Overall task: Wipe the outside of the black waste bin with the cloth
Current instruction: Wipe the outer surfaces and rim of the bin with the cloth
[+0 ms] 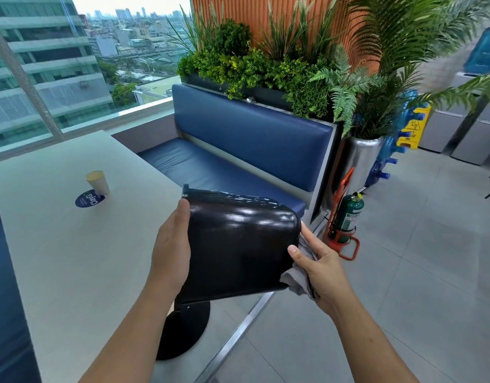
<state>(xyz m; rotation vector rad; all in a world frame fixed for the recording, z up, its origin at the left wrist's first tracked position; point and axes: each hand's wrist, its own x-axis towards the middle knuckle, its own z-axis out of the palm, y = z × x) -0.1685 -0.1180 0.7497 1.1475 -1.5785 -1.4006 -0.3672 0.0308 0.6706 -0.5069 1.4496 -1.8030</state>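
The glossy black waste bin (238, 244) is held on its side in mid-air beside the table, its rim pointing to the upper left and its base toward the right. My left hand (170, 250) holds the bin's left wall, with the thumb lying along the edge near the rim. My right hand (317, 268) grips a crumpled grey cloth (297, 275) and presses it against the bin's base end at the right. Part of the cloth is hidden behind the bin and under my fingers.
A pale grey table (67, 244) on a black pedestal base (186, 335) stands at the left, with a paper cup (98, 182) on a round blue sticker. A blue bench (238, 150) with a planter is behind. A green fire extinguisher (348, 219) in an orange stand is on the tiled floor at the right.
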